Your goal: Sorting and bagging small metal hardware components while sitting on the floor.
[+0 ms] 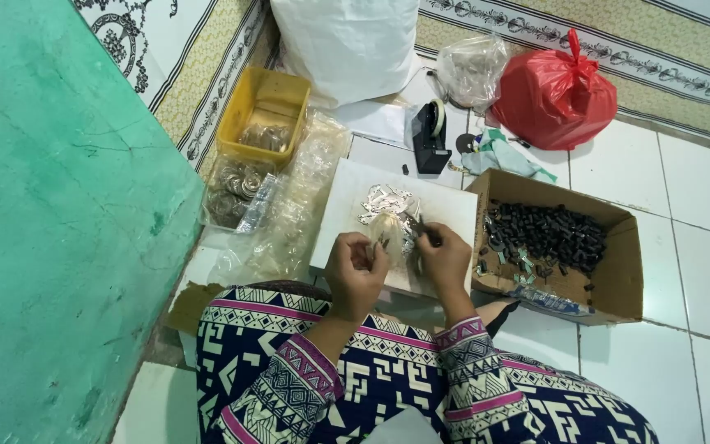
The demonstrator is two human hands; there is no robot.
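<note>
Gripping: left hand (353, 271) pinches clear pouch (386, 230); right hand (445, 259) pinches small dark piece (422, 230), both over white board (347, 214)
Right: one cardboard box (626, 255) of black parts (548, 234)
Left: one yellow tray (248, 111), clear bags (289, 205)
Behind: one tape dispenser (431, 136), one red bag (556, 94)

- The board (445, 205) lies on the floor (700, 205), near the person.
- The box (618, 271) sits right of the board.
- The tray (244, 107) sits far left.
- The tape holder (429, 140) stands behind the board.

Red plastic bag (555, 89), white sack (345, 45), black tape dispenser (430, 136), yellow tray (263, 115) — green wall (51, 230) alongside
</note>
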